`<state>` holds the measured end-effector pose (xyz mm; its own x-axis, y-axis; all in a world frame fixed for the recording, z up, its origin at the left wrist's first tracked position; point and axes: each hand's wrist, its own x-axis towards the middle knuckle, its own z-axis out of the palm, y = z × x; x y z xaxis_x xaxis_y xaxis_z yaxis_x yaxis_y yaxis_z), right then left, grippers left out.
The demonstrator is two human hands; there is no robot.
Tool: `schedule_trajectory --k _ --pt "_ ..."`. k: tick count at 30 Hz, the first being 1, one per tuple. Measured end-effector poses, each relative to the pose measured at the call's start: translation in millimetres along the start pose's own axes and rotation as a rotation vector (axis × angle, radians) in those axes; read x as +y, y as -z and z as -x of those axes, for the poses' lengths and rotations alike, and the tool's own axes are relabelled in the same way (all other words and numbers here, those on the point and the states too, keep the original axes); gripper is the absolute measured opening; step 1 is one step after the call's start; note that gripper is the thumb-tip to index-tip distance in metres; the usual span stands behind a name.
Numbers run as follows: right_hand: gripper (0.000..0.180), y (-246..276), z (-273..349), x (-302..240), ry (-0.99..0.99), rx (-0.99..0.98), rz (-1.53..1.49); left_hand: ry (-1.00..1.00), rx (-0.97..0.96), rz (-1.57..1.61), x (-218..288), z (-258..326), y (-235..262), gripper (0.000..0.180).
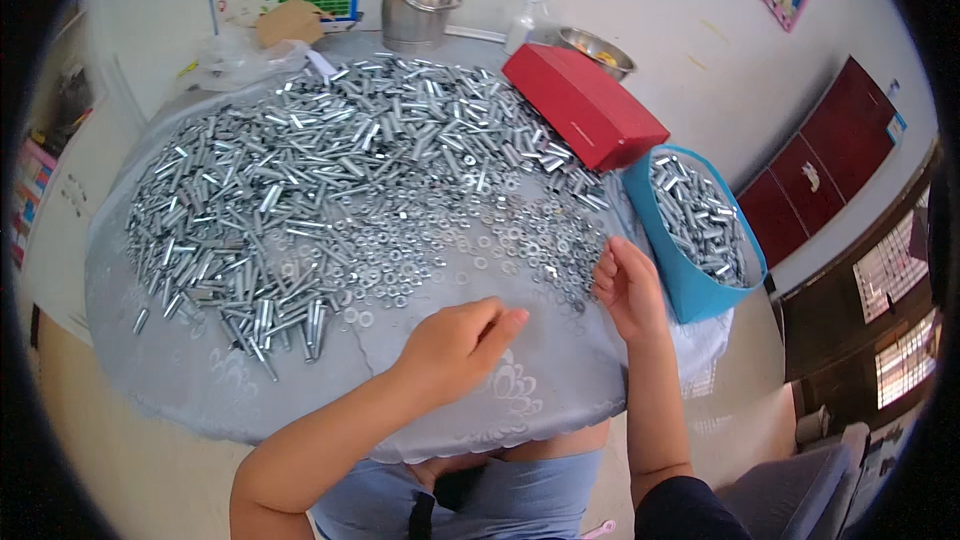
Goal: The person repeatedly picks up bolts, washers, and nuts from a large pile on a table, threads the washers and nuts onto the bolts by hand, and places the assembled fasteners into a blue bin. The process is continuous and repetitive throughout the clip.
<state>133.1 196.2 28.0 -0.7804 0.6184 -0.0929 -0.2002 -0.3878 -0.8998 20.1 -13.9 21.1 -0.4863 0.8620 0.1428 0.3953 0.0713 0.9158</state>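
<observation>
My left hand [458, 345] hovers over the near part of the cloth-covered table, its fingers curled and the thumb pointing right. Whatever it may hold is hidden. My right hand [628, 288] is closed too, beside the right edge of a heap of small nuts [565, 255]; its fingertips hide anything in them. Loose washers [385, 280] lie beyond my left hand. Behind them spreads a big pile of silvery metal sleeves and bolts [330, 140]. A blue bin [700, 275] right of my right hand holds similar metal sleeves [698, 220].
A red box [590, 105] rests at the pile's right edge, next to the bin. Farther back stand a steel pot with a handle [418, 5], a spray bottle [522, 25] and a metal bowl [610, 50]. Plastic bags [235, 60] lie at the back left. The grey tablecloth [300, 400] ends near my lap.
</observation>
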Motion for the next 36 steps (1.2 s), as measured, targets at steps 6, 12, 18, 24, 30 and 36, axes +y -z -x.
schedule_trajectory --k 6,12,18,24,30,36 --pt "0.014 -17.7 3.6 11.9 0.138 -0.004 0.333 -0.045 0.124 -0.02 0.3 2.3 7.3 0.03" --pt "0.012 -79.3 0.1 11.6 0.27 -0.301 0.702 -0.353 0.455 -0.185 -3.1 -1.7 23.2 0.019" --pt "0.01 -102.0 -25.3 43.3 0.5 -0.26 0.522 -0.496 0.599 -0.264 -10.6 2.9 37.5 0.013" --pt "0.011 -90.9 -21.7 67.4 0.53 -0.302 0.737 -0.26 0.421 -0.365 -19.0 67.6 34.0 0.027" --pt "0.012 -103.8 -1.7 63.4 0.636 -0.531 0.914 0.124 0.591 -0.843 -28.5 106.9 65.0 0.067" --pt "0.012 -103.5 2.2 61.1 0.607 -0.591 0.942 0.25 0.503 -0.953 -29.3 113.9 88.1 0.074"
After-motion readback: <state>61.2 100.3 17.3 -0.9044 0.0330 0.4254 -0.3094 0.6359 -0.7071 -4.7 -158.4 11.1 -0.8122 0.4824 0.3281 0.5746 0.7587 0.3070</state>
